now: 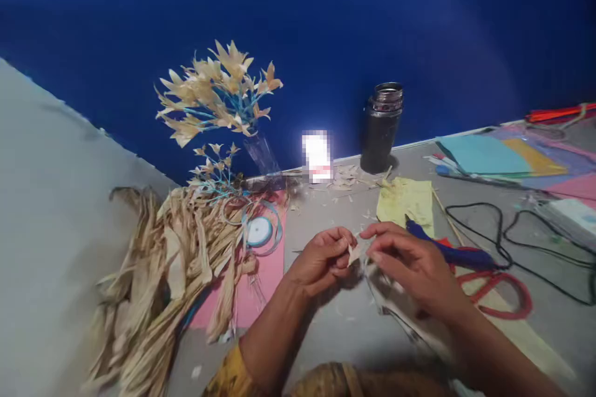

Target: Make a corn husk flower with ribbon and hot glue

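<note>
A small pale piece (354,254), petal-like in outline, is held above a gray desk (335,313), pinched between the thumb and fingers of a person's left hand (323,254). The right hand (410,260) curves in just beside it, fingertips loosely parted; whether they touch an edge of the piece cannot be told from here. By its look, the piece should be next to weightless, thin and papery, more dry than slippery, flexible to a point but apt to crease or split under a hard squeeze; a light fingertip pinch near its lower end, clear of the fine tips, would seem the safest hold. The desk stands against a deep blue wall (326,25), with a pale surface rising at far left. Near the wall, pale scraps (347,178) litter the top between a clear vase (263,152) of husk-colored flowers (218,90) on blue stems and a dark, uncapped flask (382,130). At left, a heap of dry husks (158,279) spills over a pink sheet (274,267), beside a spool of light blue ribbon (259,232). At right lie a yellow paper (414,195), a blue tool (465,255) that looks like a glue gun, red-handled scissors (521,298), a looping black cord (500,229) and, farther back, colored sheets (488,152).
</note>
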`<state>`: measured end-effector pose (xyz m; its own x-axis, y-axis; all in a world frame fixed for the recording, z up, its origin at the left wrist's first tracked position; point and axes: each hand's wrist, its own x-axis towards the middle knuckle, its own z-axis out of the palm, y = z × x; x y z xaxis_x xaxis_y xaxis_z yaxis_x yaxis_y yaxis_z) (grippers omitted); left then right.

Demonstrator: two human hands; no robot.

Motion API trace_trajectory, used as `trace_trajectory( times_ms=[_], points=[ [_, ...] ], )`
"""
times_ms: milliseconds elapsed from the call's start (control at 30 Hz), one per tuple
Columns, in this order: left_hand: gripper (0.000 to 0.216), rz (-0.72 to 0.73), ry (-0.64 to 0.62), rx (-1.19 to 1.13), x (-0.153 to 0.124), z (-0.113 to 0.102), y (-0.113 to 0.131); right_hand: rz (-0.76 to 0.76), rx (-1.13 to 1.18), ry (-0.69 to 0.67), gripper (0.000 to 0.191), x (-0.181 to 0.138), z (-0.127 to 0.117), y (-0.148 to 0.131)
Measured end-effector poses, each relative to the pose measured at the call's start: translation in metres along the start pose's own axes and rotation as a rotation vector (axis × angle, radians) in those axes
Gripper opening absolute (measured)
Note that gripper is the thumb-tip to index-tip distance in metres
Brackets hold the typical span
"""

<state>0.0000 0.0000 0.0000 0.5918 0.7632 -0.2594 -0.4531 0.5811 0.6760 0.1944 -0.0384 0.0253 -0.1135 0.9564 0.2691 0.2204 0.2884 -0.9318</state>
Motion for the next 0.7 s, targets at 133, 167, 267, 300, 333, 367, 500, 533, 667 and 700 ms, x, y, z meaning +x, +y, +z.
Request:
trace_trajectory(
  times_ms=[133, 167, 267, 300, 333, 367, 500, 533, 667, 700],
  points=[
    [0.037, -0.025, 0.015, 0.027, -0.002, 0.007, 0.001, -0.045, -0.018, -0.031, 0.015, 0.0, 0.006, -0.001],
    [0.04, -0.024, 0.037, 0.037, -0.003, 0.008, 0.001, -0.065, -0.041, -0.02, 0.015, 0.001, 0.006, -0.001],
    [0.045, 0.06, 0.181, 0.134, -0.006, 0.011, 0.004, -0.174, -0.167, 0.078, 0.014, 0.002, 0.005, 0.002],
    [0.043, 0.107, 0.232, 0.2, -0.008, 0.012, 0.006, -0.223, -0.22, 0.113, 0.013, 0.002, 0.004, 0.003],
    [0.042, 0.146, 0.271, 0.279, -0.01, 0.014, 0.008, -0.274, -0.269, 0.141, 0.013, 0.003, 0.003, 0.004],
    [0.042, 0.17, 0.295, 0.365, -0.013, 0.015, 0.009, -0.319, -0.309, 0.158, 0.013, 0.004, 0.003, 0.004],
    [0.042, 0.162, 0.295, 0.583, -0.021, 0.021, 0.013, -0.414, -0.382, 0.169, 0.014, 0.005, 0.003, 0.004],
    [0.041, 0.156, 0.29, 0.594, -0.022, 0.022, 0.012, -0.427, -0.393, 0.17, 0.014, 0.004, 0.003, 0.004],
    [0.035, 0.129, 0.297, 0.57, -0.022, 0.025, 0.008, -0.45, -0.429, 0.166, 0.015, 0.003, 0.004, 0.003],
    [0.033, 0.126, 0.308, 0.568, -0.021, 0.026, 0.008, -0.452, -0.433, 0.165, 0.015, 0.002, 0.004, 0.003]
  ],
)
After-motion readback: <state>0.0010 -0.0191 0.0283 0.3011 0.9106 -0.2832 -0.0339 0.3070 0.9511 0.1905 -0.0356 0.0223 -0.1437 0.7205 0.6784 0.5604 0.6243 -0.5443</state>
